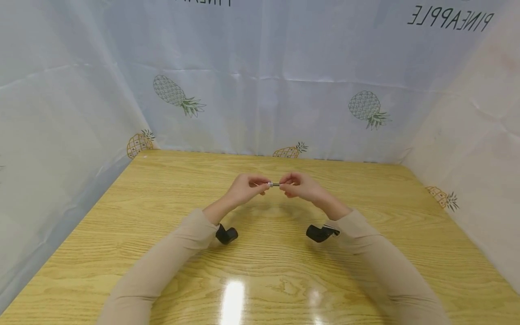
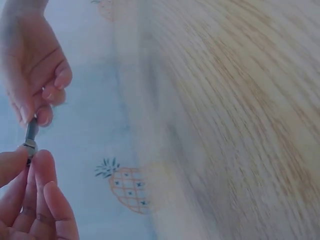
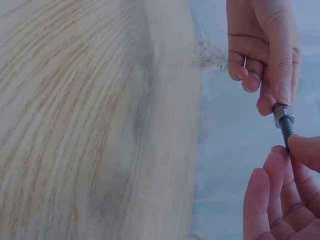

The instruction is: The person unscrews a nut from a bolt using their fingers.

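Observation:
Held level between both hands is a metal bolt (image 1: 276, 184), its threaded shank (image 3: 286, 128) plain in the right wrist view. A hex nut (image 3: 284, 117) sits on it close to the head end. My left hand (image 1: 245, 187) pinches that end between thumb and fingertips, which partly cover the head. From the other side my right hand (image 1: 305, 186) pinches the tip of the shank, hiding the last threads. In the left wrist view the bolt (image 2: 31, 131) spans the small gap between the fingertips of both hands.
Below the hands lies a wood-grain table (image 1: 268, 271). Pale curtains (image 1: 260, 113) printed with pineapples stand behind it and along both sides. A black wrist mount (image 1: 227, 234) juts from the left cuff, another black mount (image 1: 318, 233) from the right.

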